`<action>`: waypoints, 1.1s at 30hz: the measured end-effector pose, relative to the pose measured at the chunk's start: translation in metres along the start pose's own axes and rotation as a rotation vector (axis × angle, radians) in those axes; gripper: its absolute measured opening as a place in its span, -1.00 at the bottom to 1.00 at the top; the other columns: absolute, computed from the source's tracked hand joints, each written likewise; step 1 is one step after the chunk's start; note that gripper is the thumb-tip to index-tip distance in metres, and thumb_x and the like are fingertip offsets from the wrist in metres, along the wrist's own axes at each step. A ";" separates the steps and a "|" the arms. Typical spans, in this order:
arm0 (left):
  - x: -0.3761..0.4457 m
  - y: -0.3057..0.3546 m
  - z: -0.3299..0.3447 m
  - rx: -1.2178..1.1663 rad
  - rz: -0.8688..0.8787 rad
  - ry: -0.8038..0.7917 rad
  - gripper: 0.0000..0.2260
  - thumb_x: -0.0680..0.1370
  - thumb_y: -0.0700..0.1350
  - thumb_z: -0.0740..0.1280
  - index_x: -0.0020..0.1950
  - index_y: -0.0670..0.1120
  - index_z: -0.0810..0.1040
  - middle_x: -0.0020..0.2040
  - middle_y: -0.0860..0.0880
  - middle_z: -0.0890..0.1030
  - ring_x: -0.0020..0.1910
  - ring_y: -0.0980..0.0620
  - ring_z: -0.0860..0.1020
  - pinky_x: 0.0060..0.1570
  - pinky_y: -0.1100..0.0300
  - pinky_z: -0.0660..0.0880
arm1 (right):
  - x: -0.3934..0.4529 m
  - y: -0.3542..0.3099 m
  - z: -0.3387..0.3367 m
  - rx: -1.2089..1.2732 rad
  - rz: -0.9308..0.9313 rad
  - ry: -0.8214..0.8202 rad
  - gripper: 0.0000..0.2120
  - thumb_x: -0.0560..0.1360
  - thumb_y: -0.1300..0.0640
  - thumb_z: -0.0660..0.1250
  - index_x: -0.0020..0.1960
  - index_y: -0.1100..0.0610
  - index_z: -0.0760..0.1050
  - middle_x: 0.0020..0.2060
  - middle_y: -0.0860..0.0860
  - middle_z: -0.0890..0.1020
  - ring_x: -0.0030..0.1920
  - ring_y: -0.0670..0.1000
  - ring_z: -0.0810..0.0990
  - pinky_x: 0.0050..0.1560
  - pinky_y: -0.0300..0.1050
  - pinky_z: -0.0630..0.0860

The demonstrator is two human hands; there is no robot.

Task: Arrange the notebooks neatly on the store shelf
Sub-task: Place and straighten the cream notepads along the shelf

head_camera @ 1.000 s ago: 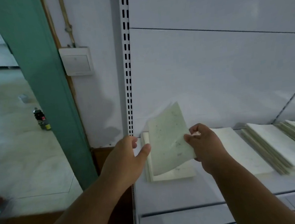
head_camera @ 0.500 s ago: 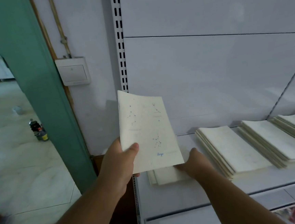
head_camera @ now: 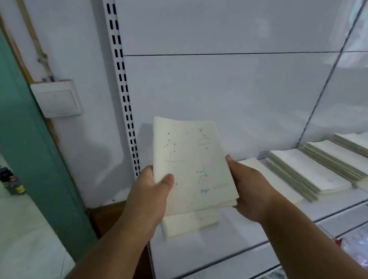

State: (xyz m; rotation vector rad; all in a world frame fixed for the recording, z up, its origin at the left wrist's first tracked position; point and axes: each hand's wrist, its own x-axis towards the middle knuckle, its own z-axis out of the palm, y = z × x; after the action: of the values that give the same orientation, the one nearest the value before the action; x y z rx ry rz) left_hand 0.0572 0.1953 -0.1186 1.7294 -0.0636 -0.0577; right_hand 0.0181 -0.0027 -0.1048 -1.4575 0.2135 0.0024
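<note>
A thin batch of cream notebooks [head_camera: 193, 165] is held up in both hands above the left end of the white shelf [head_camera: 232, 242], front cover toward the camera and tilted back a little. The cover carries faint blue constellation drawings and a small blue word near its lower edge. How many notebooks are in the batch cannot be told; layered edges show at its lower right corner.

The left hand [head_camera: 148, 200] grips the batch at its 8 o'clock edge, thumb pressed on the cover, the other fingers hidden behind it. The right hand [head_camera: 249, 189] holds the 4 o'clock edge, thumb along the side, its fingers curled under and behind the batch.

Directly beneath the batch, at 6 o'clock from it, a low pile of notebooks [head_camera: 190, 224] lies flat on the shelf, partly covered by the hands. To the 3 o'clock side lie four more flat stacks in a row: one [head_camera: 278, 186] partly behind the right wrist, a second stack [head_camera: 310, 170], a third stack [head_camera: 345, 158], and a fourth stack [head_camera: 366, 143] toward the right edge of view. They lie just beside one another, edges fanned.

At 10 o'clock from the batch a slotted upright [head_camera: 123, 84] runs up the shelf's left side. Farther left are a white wall switch [head_camera: 57, 99] and a green door frame [head_camera: 14, 123]. At 9 o'clock, on the pale floor [head_camera: 14, 243], stand what look like two small bottles [head_camera: 10, 182], close together.
</note>
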 end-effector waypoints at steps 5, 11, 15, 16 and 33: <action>-0.005 0.001 0.053 0.072 0.034 -0.089 -0.91 0.63 0.02 0.25 0.13 0.17 0.41 0.01 0.19 0.58 -0.02 0.16 0.55 -0.05 0.10 0.53 | -0.008 -0.016 -0.043 -0.011 -0.042 0.191 -0.58 0.68 -0.12 0.15 -0.11 0.07 0.67 -0.12 0.18 0.71 -0.14 0.13 0.73 -0.09 0.04 0.62; 0.001 0.006 0.131 0.250 0.090 -0.132 -0.89 0.61 0.00 0.29 0.10 0.06 0.43 -0.05 0.16 0.55 -0.07 0.17 0.53 -0.25 0.24 0.43 | 0.003 -0.004 -0.114 -0.385 -0.054 0.312 -0.84 0.58 -0.04 0.26 0.05 -0.05 0.60 -0.09 -0.06 0.73 -0.04 0.00 0.71 0.03 0.04 0.66; 0.007 0.007 0.208 0.239 0.018 -0.141 -0.88 0.61 -0.01 0.27 0.09 -0.01 0.47 -0.06 0.05 0.58 -0.10 0.09 0.54 -0.20 0.11 0.49 | 0.022 -0.007 -0.191 -0.583 -0.071 0.333 -0.90 0.63 0.03 0.24 0.07 -0.01 0.52 -0.13 -0.08 0.65 -0.06 0.00 0.65 -0.08 -0.07 0.57; 0.009 0.008 0.231 0.221 -0.004 -0.143 -0.89 0.61 -0.03 0.25 0.06 -0.04 0.47 -0.08 0.01 0.58 -0.13 0.05 0.54 -0.20 0.09 0.48 | 0.029 -0.010 -0.213 -0.648 -0.076 0.351 -0.90 0.62 0.02 0.25 0.07 0.01 0.51 -0.13 -0.07 0.63 -0.05 0.02 0.63 -0.03 -0.04 0.58; 0.073 -0.005 0.436 0.943 -0.094 -0.276 -0.54 0.45 0.18 0.36 0.26 -0.03 0.52 0.10 -0.02 0.63 0.01 -0.05 0.61 -0.03 0.11 0.54 | 0.157 0.009 -0.410 -1.470 0.136 0.113 -0.75 0.56 0.03 0.30 0.17 0.14 0.50 -0.16 -0.04 0.46 -0.07 0.05 0.49 -0.11 -0.08 0.45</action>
State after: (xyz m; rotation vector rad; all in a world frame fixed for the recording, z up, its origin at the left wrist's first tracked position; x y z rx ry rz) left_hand 0.0976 -0.2385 -0.1930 2.6557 -0.2426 -0.3860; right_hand 0.1124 -0.4253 -0.1760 -2.9044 0.4457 0.2303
